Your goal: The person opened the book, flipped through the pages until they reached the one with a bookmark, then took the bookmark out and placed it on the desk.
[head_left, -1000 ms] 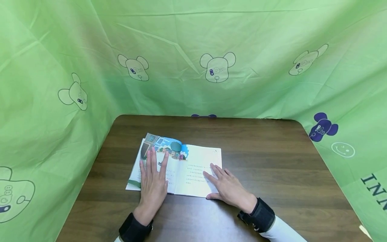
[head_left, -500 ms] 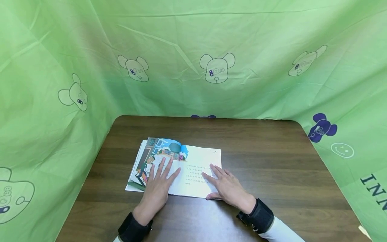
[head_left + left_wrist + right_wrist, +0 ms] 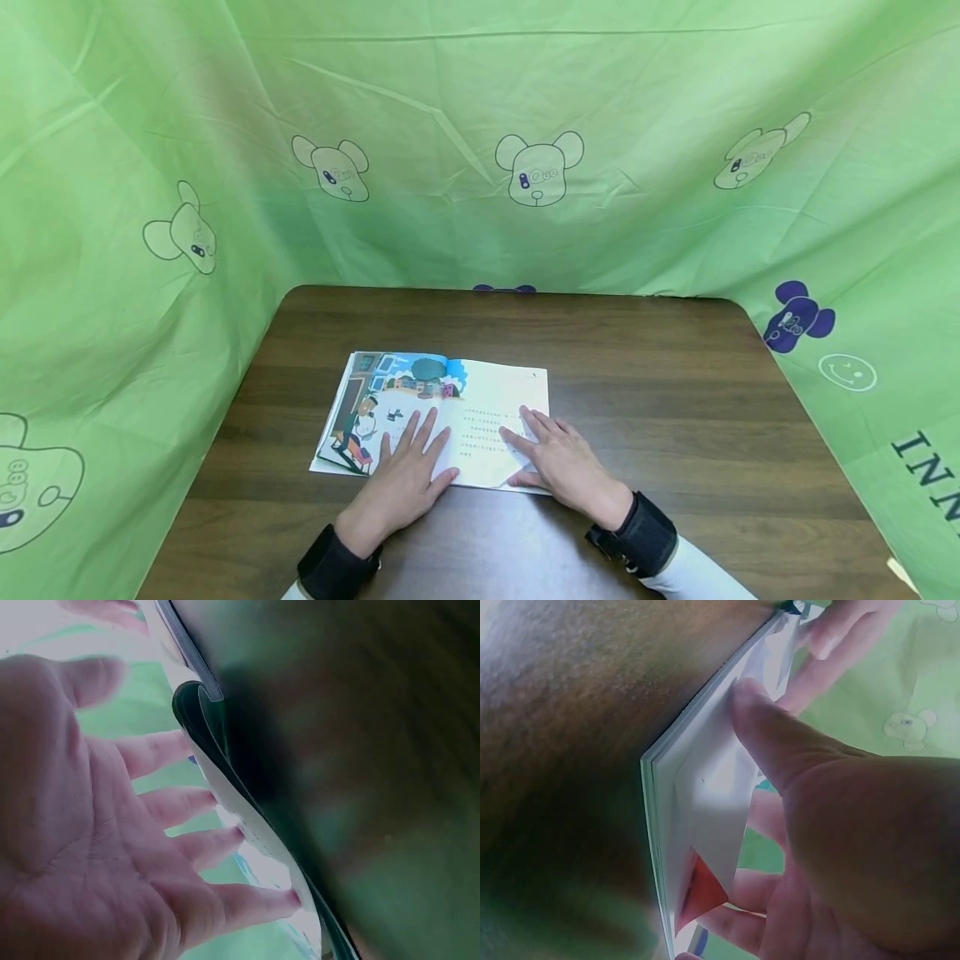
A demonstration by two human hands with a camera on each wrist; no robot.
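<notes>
A picture book lies spread on the table, a colourful street scene on its left page and lines of text on its right. My left hand rests on the lower left page beside the spine, fingers spread. In the left wrist view, its fingertips touch the paper, whose near edge bows up at the fold. My right hand lies over the right page's lower outer corner. In the right wrist view its thumb presses the page, and a red folded corner shows near the other fingers.
The brown wooden table extends around the book on all sides. Behind and beside it hangs a green cloth printed with bear faces. A small pale object sits at the table's right edge.
My left hand has slid down and right across the left page towards the spine, uncovering the picture. That page now lies flatter. My right hand has stayed nearly in place.
</notes>
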